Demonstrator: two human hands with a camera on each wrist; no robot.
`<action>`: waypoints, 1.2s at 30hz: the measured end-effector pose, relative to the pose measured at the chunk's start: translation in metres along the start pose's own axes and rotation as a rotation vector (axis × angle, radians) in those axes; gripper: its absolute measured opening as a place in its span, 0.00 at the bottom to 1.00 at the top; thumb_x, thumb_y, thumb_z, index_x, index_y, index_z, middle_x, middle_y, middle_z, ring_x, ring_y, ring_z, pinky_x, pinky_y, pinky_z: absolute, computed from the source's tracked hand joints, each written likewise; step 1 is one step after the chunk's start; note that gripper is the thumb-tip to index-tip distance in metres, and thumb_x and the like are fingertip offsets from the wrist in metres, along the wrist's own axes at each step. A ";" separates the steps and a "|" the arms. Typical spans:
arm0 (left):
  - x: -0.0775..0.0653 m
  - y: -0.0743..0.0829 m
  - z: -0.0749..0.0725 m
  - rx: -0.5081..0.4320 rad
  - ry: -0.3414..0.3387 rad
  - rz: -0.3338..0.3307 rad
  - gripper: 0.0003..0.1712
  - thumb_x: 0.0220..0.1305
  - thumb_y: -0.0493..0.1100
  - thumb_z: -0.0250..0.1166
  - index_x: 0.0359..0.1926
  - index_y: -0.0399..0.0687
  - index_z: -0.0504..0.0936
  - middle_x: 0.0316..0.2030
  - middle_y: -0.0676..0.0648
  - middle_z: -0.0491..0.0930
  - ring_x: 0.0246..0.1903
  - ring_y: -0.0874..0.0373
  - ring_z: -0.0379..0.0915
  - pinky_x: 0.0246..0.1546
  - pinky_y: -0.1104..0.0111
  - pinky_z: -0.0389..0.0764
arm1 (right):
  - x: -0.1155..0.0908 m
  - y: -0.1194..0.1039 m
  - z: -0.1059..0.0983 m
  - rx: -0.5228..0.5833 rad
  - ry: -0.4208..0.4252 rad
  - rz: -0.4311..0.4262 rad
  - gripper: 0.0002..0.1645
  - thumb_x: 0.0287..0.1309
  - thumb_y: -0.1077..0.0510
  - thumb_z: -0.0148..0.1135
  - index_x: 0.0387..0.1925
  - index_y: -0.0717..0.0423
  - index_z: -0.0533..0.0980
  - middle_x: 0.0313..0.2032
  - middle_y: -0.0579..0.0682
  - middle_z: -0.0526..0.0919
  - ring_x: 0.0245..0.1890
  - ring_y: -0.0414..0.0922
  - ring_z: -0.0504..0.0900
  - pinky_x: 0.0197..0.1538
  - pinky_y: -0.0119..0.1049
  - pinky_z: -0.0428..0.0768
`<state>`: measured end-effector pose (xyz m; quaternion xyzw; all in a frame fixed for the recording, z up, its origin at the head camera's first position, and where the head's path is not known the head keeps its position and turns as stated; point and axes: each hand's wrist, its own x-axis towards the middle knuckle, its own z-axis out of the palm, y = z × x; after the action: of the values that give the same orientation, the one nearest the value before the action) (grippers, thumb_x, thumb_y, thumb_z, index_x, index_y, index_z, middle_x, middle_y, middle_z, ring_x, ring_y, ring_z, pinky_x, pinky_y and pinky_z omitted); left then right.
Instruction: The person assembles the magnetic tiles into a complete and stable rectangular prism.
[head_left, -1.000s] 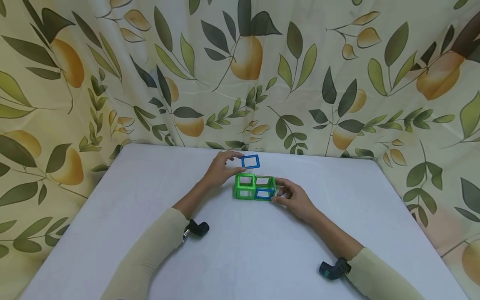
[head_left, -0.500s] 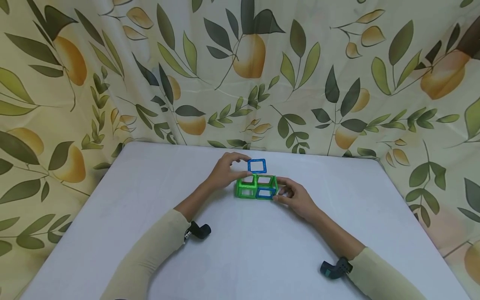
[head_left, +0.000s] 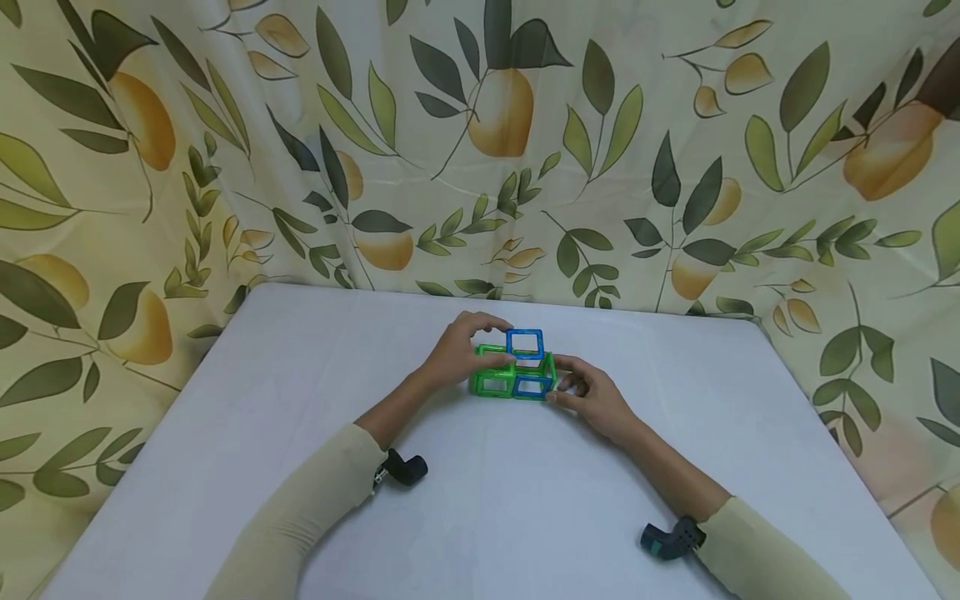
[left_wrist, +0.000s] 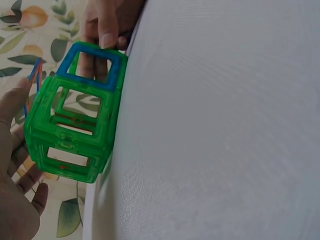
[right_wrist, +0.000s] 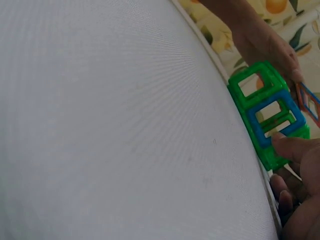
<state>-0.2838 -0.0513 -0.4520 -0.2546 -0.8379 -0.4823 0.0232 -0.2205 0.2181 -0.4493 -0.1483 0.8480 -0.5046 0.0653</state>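
Note:
A box-shaped frame of green magnetic tiles [head_left: 492, 384] stands on the table, with one blue square tile [head_left: 532, 386] set in its front right face. My left hand [head_left: 459, 351] pinches a second blue square tile [head_left: 525, 330] by its left edge, over the right half of the frame's top. From the left wrist that tile [left_wrist: 34, 85] appears nearly edge-on, with some orange-red along it. At the frame's right end my right hand [head_left: 592, 398] grips it, thumb on the front by the blue tile [right_wrist: 276, 116] and fingers behind.
A white cloth covers the table [head_left: 480, 500]. Behind its far edge hangs a curtain [head_left: 465, 192] printed with fruit and leaves. Black wrist cameras sit on the left sleeve [head_left: 322, 475] and the right sleeve [head_left: 757, 542].
My left hand has moved right and a little nearer, carrying the blue square tile from behind the green frame to over its right half. The right hand keeps its hold.

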 end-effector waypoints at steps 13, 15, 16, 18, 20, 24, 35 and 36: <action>-0.003 0.003 0.007 0.049 -0.033 -0.001 0.29 0.61 0.53 0.80 0.62 0.55 0.85 0.60 0.53 0.82 0.61 0.54 0.70 0.65 0.47 0.65 | -0.004 -0.012 -0.001 -0.027 0.005 0.010 0.34 0.64 0.68 0.71 0.70 0.69 0.71 0.44 0.65 0.81 0.38 0.54 0.73 0.38 0.32 0.71; -0.003 0.004 0.009 0.058 -0.046 0.010 0.29 0.61 0.53 0.80 0.62 0.54 0.85 0.60 0.53 0.83 0.61 0.53 0.70 0.66 0.46 0.64 | -0.003 -0.010 0.000 -0.034 0.011 0.008 0.35 0.63 0.68 0.71 0.70 0.69 0.71 0.44 0.64 0.81 0.38 0.53 0.73 0.38 0.33 0.70; -0.003 0.004 0.010 0.065 -0.053 0.016 0.29 0.61 0.53 0.79 0.62 0.54 0.85 0.60 0.52 0.83 0.61 0.53 0.70 0.67 0.46 0.64 | -0.002 -0.006 0.000 -0.033 0.012 0.006 0.35 0.63 0.68 0.71 0.70 0.69 0.71 0.44 0.65 0.81 0.38 0.53 0.73 0.38 0.33 0.70; -0.004 0.005 0.012 0.080 -0.066 0.027 0.29 0.61 0.53 0.79 0.62 0.53 0.85 0.60 0.52 0.83 0.62 0.53 0.69 0.67 0.46 0.63 | 0.002 0.005 0.000 -0.032 0.017 0.001 0.35 0.63 0.69 0.71 0.70 0.68 0.71 0.44 0.65 0.82 0.38 0.54 0.73 0.37 0.33 0.70; -0.005 0.005 0.014 0.089 -0.073 0.037 0.29 0.61 0.53 0.79 0.62 0.53 0.85 0.60 0.52 0.83 0.62 0.54 0.69 0.66 0.46 0.64 | 0.005 0.016 0.001 -0.031 0.019 -0.002 0.36 0.63 0.68 0.72 0.71 0.67 0.71 0.44 0.63 0.82 0.38 0.53 0.73 0.37 0.33 0.70; -0.006 0.006 0.018 0.100 -0.072 0.035 0.29 0.61 0.53 0.80 0.62 0.53 0.85 0.60 0.53 0.83 0.60 0.55 0.70 0.64 0.48 0.65 | 0.009 0.032 0.001 -0.026 0.019 0.003 0.37 0.63 0.65 0.73 0.72 0.62 0.71 0.46 0.59 0.82 0.38 0.50 0.73 0.38 0.32 0.70; -0.007 0.006 0.021 0.123 -0.080 -0.015 0.31 0.61 0.56 0.79 0.62 0.54 0.84 0.61 0.51 0.82 0.63 0.53 0.70 0.66 0.47 0.64 | 0.009 0.032 0.001 -0.020 0.015 -0.007 0.38 0.63 0.63 0.74 0.72 0.63 0.71 0.44 0.59 0.83 0.35 0.49 0.72 0.34 0.32 0.70; -0.007 0.006 0.021 0.126 -0.081 -0.018 0.31 0.61 0.56 0.79 0.63 0.53 0.84 0.62 0.51 0.82 0.63 0.53 0.70 0.66 0.47 0.64 | 0.009 0.032 0.001 -0.027 0.015 -0.002 0.38 0.63 0.64 0.74 0.72 0.63 0.71 0.44 0.59 0.83 0.35 0.49 0.72 0.34 0.32 0.70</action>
<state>-0.2707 -0.0343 -0.4609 -0.2643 -0.8690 -0.4183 0.0006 -0.2347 0.2290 -0.4771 -0.1464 0.8549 -0.4945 0.0564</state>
